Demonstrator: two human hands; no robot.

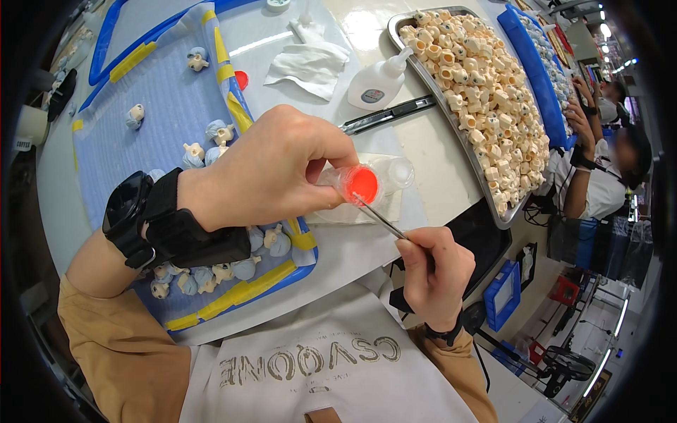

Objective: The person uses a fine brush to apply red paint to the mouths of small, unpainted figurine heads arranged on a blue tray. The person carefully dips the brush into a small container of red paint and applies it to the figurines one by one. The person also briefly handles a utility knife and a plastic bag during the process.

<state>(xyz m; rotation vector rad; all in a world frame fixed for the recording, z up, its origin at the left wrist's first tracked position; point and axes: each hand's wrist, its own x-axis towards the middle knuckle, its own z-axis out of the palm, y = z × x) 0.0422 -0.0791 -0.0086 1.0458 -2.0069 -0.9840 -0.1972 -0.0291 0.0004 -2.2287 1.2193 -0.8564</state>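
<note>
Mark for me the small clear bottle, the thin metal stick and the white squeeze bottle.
small clear bottle (384,176), head view, on its clear body past the red cap.
thin metal stick (381,220), head view, mid-shaft.
white squeeze bottle (374,86), head view, on its lying body.

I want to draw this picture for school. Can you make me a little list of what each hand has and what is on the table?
left hand: holds a small clear container with red inside
right hand: fingers pinch a thin metal tool, tip at the red
blue tray: small painted figure parts
metal tray: heap of cream figure parts
also on table: white squeeze bottle, tissue
</note>
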